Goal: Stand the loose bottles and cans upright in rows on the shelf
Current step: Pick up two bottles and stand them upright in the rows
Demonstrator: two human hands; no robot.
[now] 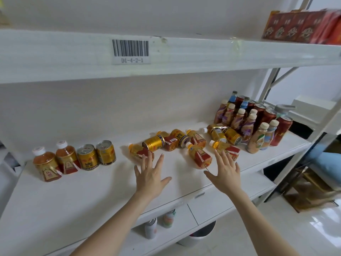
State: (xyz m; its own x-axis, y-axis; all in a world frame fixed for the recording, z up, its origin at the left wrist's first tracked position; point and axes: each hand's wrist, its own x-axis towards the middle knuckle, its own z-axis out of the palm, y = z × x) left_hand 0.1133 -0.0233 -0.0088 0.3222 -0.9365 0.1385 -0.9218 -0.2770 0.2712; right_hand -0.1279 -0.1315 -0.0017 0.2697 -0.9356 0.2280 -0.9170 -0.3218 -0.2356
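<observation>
On the white shelf (pixel 92 191), two tea bottles (pixel 47 163) and two gold cans (pixel 96 155) stand upright at the left. Several tea bottles and gold cans lie on their sides in the middle. My left hand (pixel 150 175) is open, its fingertips at a lying tea bottle (pixel 137 150). My right hand (pixel 224 172) is open, its fingers reaching over another lying tea bottle (pixel 228 149). Between the hands lies a third tea bottle (pixel 199 157). A lying gold can (pixel 154 142) sits just behind the left hand's bottle.
Upright milk-tea bottles (pixel 238 117) and red cans (pixel 281 133) crowd the shelf's right end. The upper shelf (pixel 166 58) overhangs, with red cartons (pixel 299 27) at the right. More bottles stand on the lower shelf (pixel 158 224). The shelf's metal frame (pixel 306 148) rises at the right.
</observation>
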